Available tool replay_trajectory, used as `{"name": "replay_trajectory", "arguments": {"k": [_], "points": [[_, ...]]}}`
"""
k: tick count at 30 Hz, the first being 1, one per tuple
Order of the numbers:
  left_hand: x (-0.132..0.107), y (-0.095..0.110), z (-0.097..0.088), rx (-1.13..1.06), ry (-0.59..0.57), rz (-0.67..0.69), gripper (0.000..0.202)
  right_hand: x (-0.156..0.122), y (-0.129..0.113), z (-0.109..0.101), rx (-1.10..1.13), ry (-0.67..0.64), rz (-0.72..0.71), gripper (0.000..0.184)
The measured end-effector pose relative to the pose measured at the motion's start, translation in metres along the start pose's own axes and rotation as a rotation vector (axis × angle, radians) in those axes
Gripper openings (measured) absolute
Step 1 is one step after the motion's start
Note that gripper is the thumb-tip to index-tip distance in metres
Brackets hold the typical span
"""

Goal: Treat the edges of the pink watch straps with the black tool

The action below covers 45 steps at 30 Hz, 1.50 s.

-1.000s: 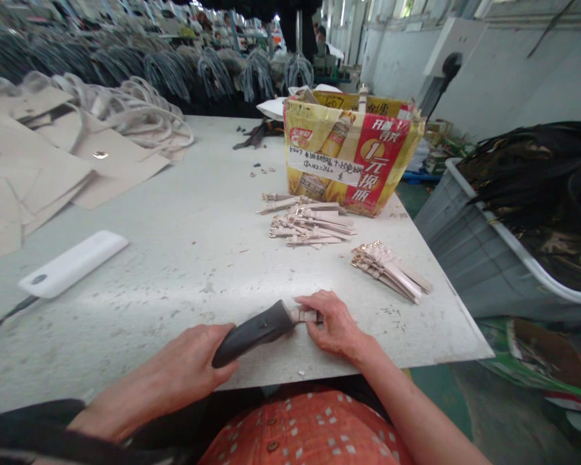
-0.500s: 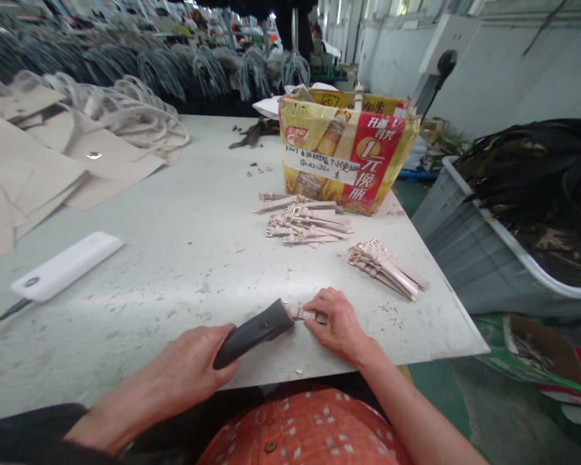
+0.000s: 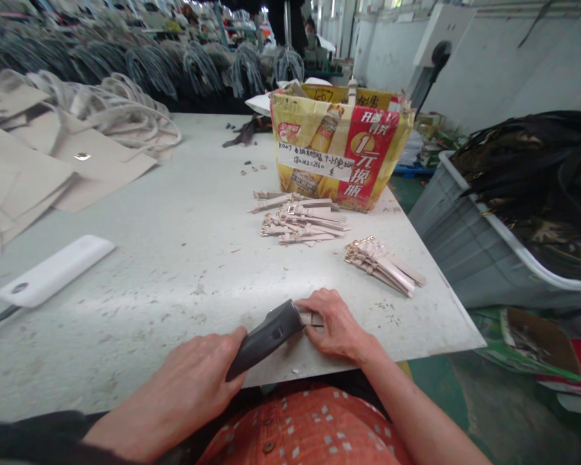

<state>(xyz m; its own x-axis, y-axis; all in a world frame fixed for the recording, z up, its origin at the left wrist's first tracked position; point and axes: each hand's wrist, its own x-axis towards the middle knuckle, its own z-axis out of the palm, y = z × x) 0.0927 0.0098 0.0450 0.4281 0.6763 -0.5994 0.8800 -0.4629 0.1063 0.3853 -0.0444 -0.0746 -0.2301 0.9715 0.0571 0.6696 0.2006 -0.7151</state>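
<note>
The left hand (image 3: pixel 193 368) lies near the left, curled closed with the fingers wrapped over and the thumb side up, its bare left forearm (image 3: pixel 140 423) slanting in from the near left. The right hand (image 3: pixel 336 326) sits just beside it, further right, knuckles raised, its fingers (image 3: pixel 314 309) bent down and pinching, with the right forearm (image 3: pixel 411 407) reaching in from the near right.

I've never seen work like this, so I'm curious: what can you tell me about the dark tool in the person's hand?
The dark tool is a thick, grey-black handle, matt like rubber or plastic, with a small mark near its far end. It slants just above the white table, gripped by the left hand. Its far end meets a pale strap held by the right hand. Its working part is hidden.
</note>
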Motion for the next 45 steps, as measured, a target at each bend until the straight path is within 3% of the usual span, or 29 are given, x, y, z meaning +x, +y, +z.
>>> {"name": "replay_trajectory", "arguments": {"k": [3,7,14,21,28,34,37,41,45], "points": [[0.007,0.010,-0.003,0.044,-0.021,0.020,0.042,-0.003,0.002,-0.004,0.049,0.009,-0.016,0.075],[0.009,0.010,-0.004,0.045,-0.016,0.045,0.039,-0.004,0.003,-0.005,0.093,0.016,0.004,0.085],[0.000,0.011,-0.016,0.057,-0.071,0.003,0.034,-0.003,0.005,-0.002,0.098,0.014,-0.003,0.084],[0.016,0.013,-0.015,0.071,-0.026,0.035,0.030,-0.002,0.004,-0.004,0.075,-0.003,-0.004,0.090],[0.024,0.002,-0.014,-0.091,0.028,0.023,0.018,-0.002,0.005,-0.002,0.076,0.019,0.020,0.093],[0.015,-0.022,-0.014,-0.131,0.123,-0.057,0.032,-0.002,0.006,0.000,0.079,0.028,0.040,0.094],[0.006,-0.030,-0.011,-0.161,0.091,-0.050,0.033,-0.002,0.006,0.000,0.081,0.022,0.047,0.094],[0.002,-0.022,-0.004,-0.116,0.012,0.003,0.030,-0.003,0.006,0.001,0.077,0.036,0.022,0.091],[0.011,-0.002,0.001,-0.048,0.046,0.032,0.033,-0.002,0.008,0.001,0.073,0.038,0.000,0.084]]}}
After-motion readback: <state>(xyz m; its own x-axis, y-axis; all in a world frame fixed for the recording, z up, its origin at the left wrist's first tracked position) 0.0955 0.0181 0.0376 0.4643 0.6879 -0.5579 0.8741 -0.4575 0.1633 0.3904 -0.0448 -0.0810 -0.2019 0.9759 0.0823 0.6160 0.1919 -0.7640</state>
